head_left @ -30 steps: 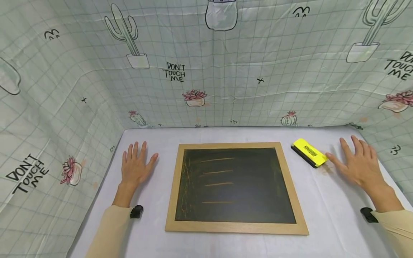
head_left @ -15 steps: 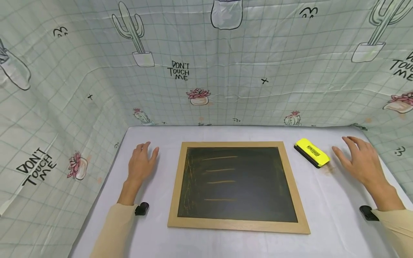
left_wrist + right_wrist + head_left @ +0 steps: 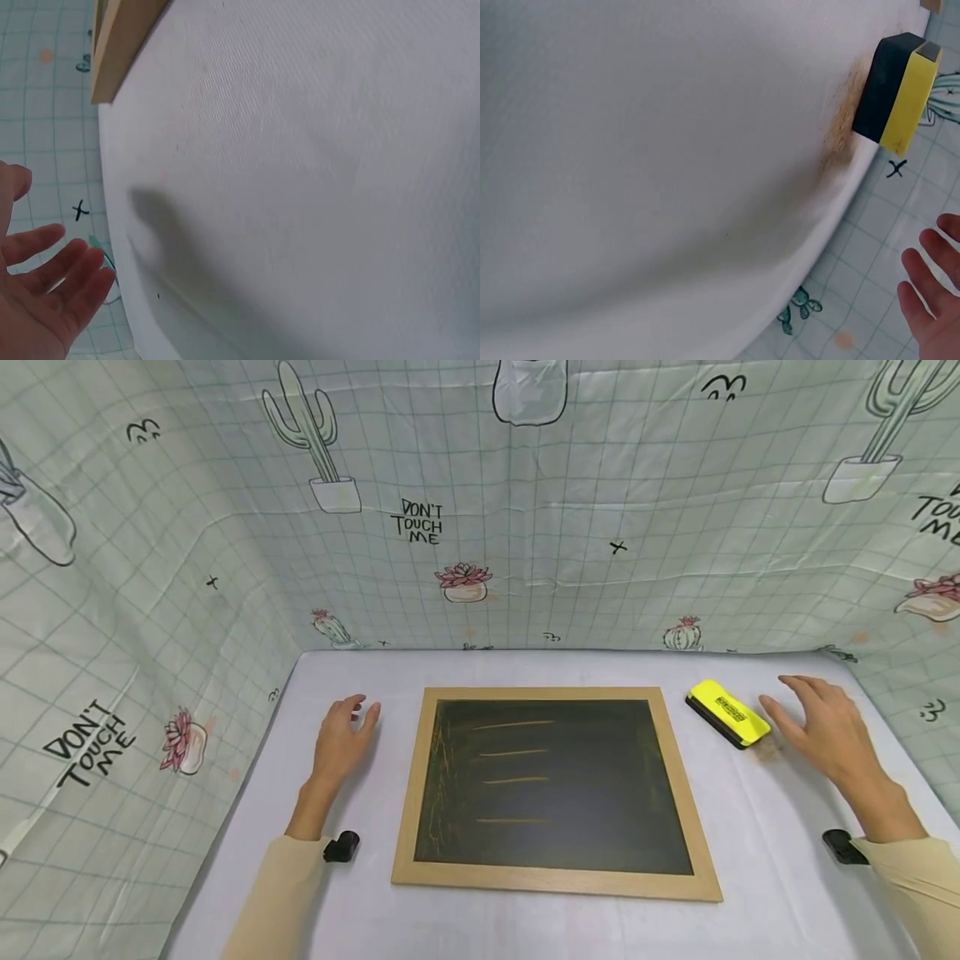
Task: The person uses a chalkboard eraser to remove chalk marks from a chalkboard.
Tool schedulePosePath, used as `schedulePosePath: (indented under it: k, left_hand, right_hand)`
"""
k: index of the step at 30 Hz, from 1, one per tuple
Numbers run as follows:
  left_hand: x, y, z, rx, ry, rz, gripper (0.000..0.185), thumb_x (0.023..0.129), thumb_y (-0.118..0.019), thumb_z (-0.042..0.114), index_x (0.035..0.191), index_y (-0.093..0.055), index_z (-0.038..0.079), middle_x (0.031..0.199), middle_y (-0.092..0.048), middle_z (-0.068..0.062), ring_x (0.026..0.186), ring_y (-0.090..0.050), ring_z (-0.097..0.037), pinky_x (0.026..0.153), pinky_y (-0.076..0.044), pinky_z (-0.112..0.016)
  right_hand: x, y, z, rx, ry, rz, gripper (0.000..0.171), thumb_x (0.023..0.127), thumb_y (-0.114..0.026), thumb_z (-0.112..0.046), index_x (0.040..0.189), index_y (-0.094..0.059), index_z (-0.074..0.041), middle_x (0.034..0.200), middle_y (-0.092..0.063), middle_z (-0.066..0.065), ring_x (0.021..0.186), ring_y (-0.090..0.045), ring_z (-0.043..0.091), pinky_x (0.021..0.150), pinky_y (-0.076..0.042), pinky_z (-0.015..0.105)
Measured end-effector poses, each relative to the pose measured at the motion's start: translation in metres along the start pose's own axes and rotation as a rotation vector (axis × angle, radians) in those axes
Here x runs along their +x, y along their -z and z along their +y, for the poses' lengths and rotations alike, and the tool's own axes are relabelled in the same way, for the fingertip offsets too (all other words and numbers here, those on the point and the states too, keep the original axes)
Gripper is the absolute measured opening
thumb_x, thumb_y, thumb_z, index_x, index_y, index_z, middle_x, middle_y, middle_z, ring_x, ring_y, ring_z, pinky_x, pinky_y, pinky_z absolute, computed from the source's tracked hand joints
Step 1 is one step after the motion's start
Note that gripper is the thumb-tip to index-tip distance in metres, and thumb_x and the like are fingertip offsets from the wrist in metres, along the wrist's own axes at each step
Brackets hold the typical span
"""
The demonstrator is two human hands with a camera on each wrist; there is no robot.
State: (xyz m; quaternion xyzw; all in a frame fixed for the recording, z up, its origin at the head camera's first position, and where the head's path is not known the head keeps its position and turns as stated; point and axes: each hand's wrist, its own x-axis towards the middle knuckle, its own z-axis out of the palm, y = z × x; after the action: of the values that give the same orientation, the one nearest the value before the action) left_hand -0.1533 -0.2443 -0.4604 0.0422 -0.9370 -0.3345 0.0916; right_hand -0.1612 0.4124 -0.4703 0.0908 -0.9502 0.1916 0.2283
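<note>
A yellow eraser [image 3: 727,714] with a dark felt base is lying on the white-covered table [image 3: 780,852], just beyond the top right corner of a wooden-framed chalkboard [image 3: 551,789]. From the right wrist view, the eraser [image 3: 897,94] is sitting beside a smear of orange chalk dust on the cloth.

We are holding our right hand [image 3: 821,731] just to the right of the eraser, fingers loosely spread and slightly bent, gripping nothing; it looks raised a little off the cloth. Our left hand [image 3: 341,739] is hovering near the chalkboard's left edge, fingers relaxed and empty, apart from the frame.

The chalkboard is lying flat in the middle of the table, showing four short horizontal orange chalk lines and faint scribbles down its left side.

We judge that we are at the reaching stage, with the eraser not yet grasped. The next move seems to call for our right hand closing around the eraser's yellow top, felt side staying down.

A cactus-printed cloth [image 3: 480,510] is hanging behind and beside the table.
</note>
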Motion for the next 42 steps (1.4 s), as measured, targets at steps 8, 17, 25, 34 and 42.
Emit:
schedulePosePath:
  k: [8,17,25,34,42]
  left_hand:
    - [-0.005,-0.005,0.004,-0.125,0.017,-0.050,0.043,0.104,-0.061,0.019,0.134,-0.057,-0.012,0.120,-0.062,-0.030,0.109,-0.063,-0.043,0.094,-0.049,-0.053]
    - [-0.010,-0.009,0.009,-0.195,0.068,-0.121,0.041,0.104,-0.061,0.019,0.134,-0.060,-0.008,0.117,-0.066,-0.026,0.109,-0.062,-0.039,0.094,-0.049,-0.051]
    - [-0.015,-0.016,0.013,-0.224,0.110,-0.166,0.036,0.103,-0.063,0.019,0.129,-0.063,-0.006,0.115,-0.067,-0.024,0.106,-0.063,-0.037,0.092,-0.050,-0.047]
    - [-0.020,-0.025,0.021,-0.260,0.127,-0.222,0.032,0.102,-0.065,0.017,0.122,-0.065,-0.008,0.102,-0.067,-0.017,0.091,-0.062,-0.025,0.078,-0.047,-0.029]
    - [-0.024,-0.027,0.026,-0.296,0.118,-0.262,0.030,0.100,-0.066,0.013,0.119,-0.066,-0.009,0.101,-0.068,-0.017,0.087,-0.063,-0.021,0.075,-0.048,-0.024]
  right_hand:
    - [0.003,-0.005,-0.008,0.049,-0.002,-0.029,0.047,0.100,-0.066,-0.022,0.130,-0.057,0.012,0.126,-0.055,0.040,0.113,-0.048,0.061,0.093,-0.034,0.071]
    - [0.009,-0.010,-0.018,0.103,-0.016,-0.068,0.048,0.099,-0.069,-0.023,0.130,-0.058,0.012,0.128,-0.055,0.040,0.117,-0.046,0.060,0.094,-0.034,0.071]
    - [0.013,-0.012,-0.027,0.114,-0.048,-0.160,0.050,0.101,-0.067,-0.026,0.130,-0.055,0.013,0.129,-0.050,0.040,0.116,-0.045,0.058,0.091,-0.035,0.071]
    - [0.010,-0.018,-0.027,0.111,-0.086,-0.260,0.059,0.099,-0.069,-0.030,0.132,-0.051,0.016,0.127,-0.047,0.040,0.108,-0.048,0.055,0.084,-0.039,0.069]
    - [0.010,-0.022,-0.031,0.083,-0.132,-0.350,0.071,0.098,-0.070,-0.037,0.135,-0.044,0.019,0.125,-0.046,0.042,0.108,-0.048,0.056,0.084,-0.040,0.069]
